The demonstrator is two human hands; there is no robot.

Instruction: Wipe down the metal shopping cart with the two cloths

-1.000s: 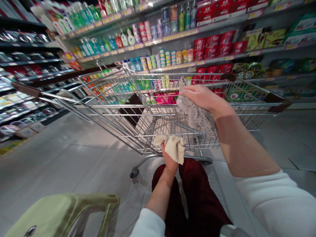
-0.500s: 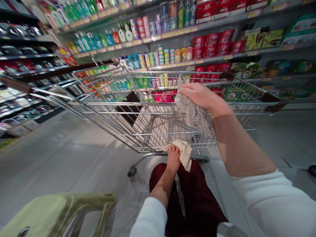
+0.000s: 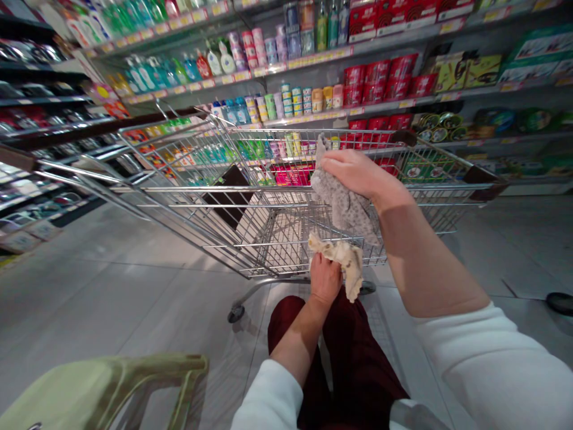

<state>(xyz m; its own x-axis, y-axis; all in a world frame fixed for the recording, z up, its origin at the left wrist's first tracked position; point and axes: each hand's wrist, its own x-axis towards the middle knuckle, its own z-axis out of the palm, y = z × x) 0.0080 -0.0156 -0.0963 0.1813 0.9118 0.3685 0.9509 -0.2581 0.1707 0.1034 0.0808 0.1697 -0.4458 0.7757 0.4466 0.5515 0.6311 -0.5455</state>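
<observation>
A metal shopping cart stands sideways in front of my knees. My right hand is closed round a grey spotted cloth at the cart's near top rail, and the cloth hangs down over the wire side. Lower down, my left hand grips a cream cloth against the bottom of the near wire side, just above my knees. The cream cloth is bunched, with one end drooping to the right. The fingertips of both hands are partly hidden by the cloths.
Shelves with bottles, cups and red tubs run behind the cart. A pale green plastic stool is at the lower left. Dark shelving rises at the far left. On the floor at right is a dark round object.
My left hand has moved right and slightly up along the cart's lower wires with the cream cloth. My right hand stays at the top rail, still holding the grey cloth.
</observation>
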